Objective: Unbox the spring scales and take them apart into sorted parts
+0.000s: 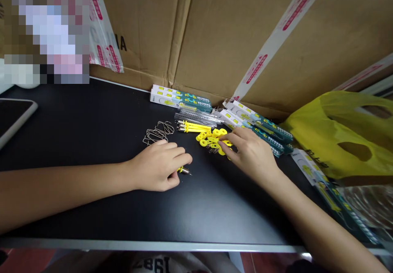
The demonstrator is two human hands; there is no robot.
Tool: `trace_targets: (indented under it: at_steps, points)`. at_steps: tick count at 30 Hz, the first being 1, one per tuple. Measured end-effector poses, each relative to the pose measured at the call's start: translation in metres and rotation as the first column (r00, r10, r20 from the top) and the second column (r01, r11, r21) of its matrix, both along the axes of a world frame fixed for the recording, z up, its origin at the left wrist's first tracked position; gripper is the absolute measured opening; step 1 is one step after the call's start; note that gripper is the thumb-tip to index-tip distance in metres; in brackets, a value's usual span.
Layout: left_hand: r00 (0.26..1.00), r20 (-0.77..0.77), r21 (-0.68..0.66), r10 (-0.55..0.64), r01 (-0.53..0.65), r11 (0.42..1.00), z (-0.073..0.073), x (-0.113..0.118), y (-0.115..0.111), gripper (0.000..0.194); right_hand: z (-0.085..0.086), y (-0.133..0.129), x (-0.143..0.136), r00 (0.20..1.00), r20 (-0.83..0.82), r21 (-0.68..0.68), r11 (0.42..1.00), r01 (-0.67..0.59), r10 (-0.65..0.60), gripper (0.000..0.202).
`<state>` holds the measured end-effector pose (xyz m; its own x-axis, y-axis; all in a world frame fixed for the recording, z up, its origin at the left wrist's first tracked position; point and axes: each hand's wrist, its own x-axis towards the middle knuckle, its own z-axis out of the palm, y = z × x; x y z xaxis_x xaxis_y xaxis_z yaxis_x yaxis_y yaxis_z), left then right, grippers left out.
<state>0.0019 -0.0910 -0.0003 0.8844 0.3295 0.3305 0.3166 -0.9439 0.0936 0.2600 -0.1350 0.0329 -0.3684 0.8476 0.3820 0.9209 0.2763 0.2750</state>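
On the black table [92, 207], my left hand [162, 165] is closed round a small yellow part with a metal tip [185, 170], which sticks out past the fingers. My right hand [250, 148] reaches into a pile of yellow plastic pieces [202, 137], thumb and forefinger close together at its right side; what they pinch, if anything, is too small to tell. Small dark springs [213, 150] lie by the pile. Behind it are several yellow rods with metal ends [196, 128] and clear tubes [196, 117]. Bent metal hooks [158, 133] lie just beyond my left hand.
Printed boxes [181, 98] lie along the back edge, with more boxes [260, 125] behind my right hand and one [334, 199] beside the right forearm. A yellow bag [331, 129] stands right. A tablet-like device [15, 117] lies left. Cardboard [215, 31] rises behind.
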Motion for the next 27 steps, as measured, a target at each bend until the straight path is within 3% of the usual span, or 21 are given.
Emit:
trace_targets:
  at_steps: [3, 6, 9, 12, 16, 18, 20, 22, 23, 25, 27]
  points:
    - [0.999, 0.032, 0.020, -0.031, 0.030, 0.999, 0.000, 0.000, 0.000, 0.019, 0.000, -0.011, -0.016, 0.974, -0.182, -0.050, 0.988, -0.147, 0.135, 0.023]
    - [0.989, 0.081, 0.068, -0.121, 0.116, 0.991, -0.001, 0.000, 0.001, 0.012, -0.002, -0.023, -0.034, 0.896, -0.381, -0.223, 0.918, -0.328, 0.227, 0.023]
    - [0.966, 0.117, 0.122, -0.230, 0.216, 0.969, -0.001, -0.001, 0.001, 0.014, -0.008, -0.033, -0.048, 0.828, -0.521, -0.364, 0.825, -0.433, 0.205, 0.021]
    - [0.954, 0.161, 0.180, -0.254, 0.224, 0.958, -0.001, -0.003, -0.001, 0.017, -0.012, -0.037, -0.055, 0.764, -0.637, -0.427, 0.780, -0.458, 0.099, 0.017]
    - [0.949, 0.267, 0.279, -0.169, 0.091, 0.956, 0.002, -0.007, -0.005, 0.011, -0.014, -0.034, -0.053, 0.653, -0.756, -0.401, 0.817, -0.414, -0.040, 0.021]
    - [0.943, 0.274, 0.257, -0.191, 0.119, 0.959, 0.004, -0.008, -0.006, 0.013, -0.014, -0.032, -0.049, 0.587, -0.808, -0.325, 0.875, -0.358, -0.059, 0.022]
    - [0.946, 0.265, 0.082, -0.189, 0.173, 0.981, 0.005, -0.007, -0.005, 0.024, -0.015, -0.030, -0.045, 0.549, -0.835, -0.213, 0.935, -0.284, -0.023, 0.021]
    - [0.956, 0.283, -0.241, -0.081, 0.152, 0.958, 0.007, -0.006, -0.003, 0.028, -0.016, -0.029, -0.041, 0.593, -0.801, -0.077, 0.966, -0.245, 0.087, 0.015]
    - [0.954, 0.299, -0.416, 0.006, 0.125, 0.901, 0.007, -0.004, -0.002, 0.029, -0.017, -0.030, -0.040, 0.648, -0.743, -0.006, 0.966, -0.258, 0.169, 0.012]
    - [0.928, 0.333, -0.686, 0.169, 0.116, 0.718, 0.007, -0.001, -0.001, 0.032, -0.019, -0.031, -0.038, 0.780, -0.519, 0.095, 0.930, -0.354, 0.350, 0.005]
    - [0.889, 0.379, -0.815, 0.256, 0.190, 0.547, 0.005, 0.001, -0.002, 0.035, -0.021, -0.033, -0.039, 0.853, -0.223, 0.121, 0.881, -0.457, 0.473, 0.003]
